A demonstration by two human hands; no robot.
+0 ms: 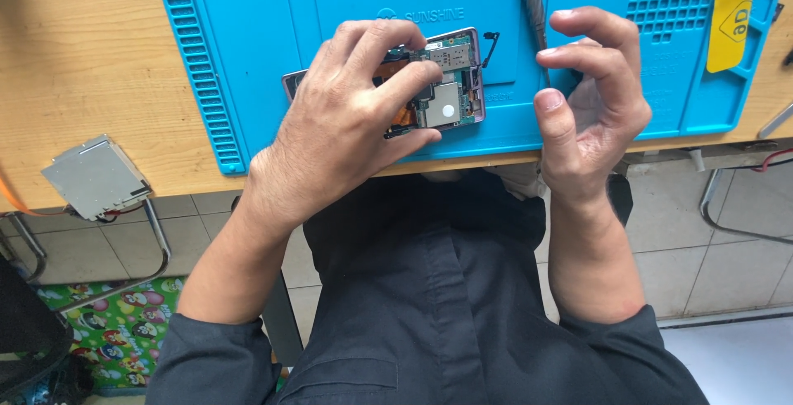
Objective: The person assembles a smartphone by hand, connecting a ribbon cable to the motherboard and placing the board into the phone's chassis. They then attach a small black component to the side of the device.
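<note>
The left hand (347, 116) lies over an opened phone (450, 83), its grip closed on the phone with fingers spread across the bare circuit board and the thumb against the near edge. The phone rests flat on a blue mat (248, 42) on the wooden bench (83, 58), near the bench's near edge. The right hand (591, 91) hovers just right of the phone with a half-open grip, fingers curled, holding nothing that can be seen. A screwdriver (534, 0) lies on the mat beyond the right hand. A yellow pick (731, 21) sits on the mat's far right. A grey metal plate (95, 175) lies at the bench's left near edge.
</note>
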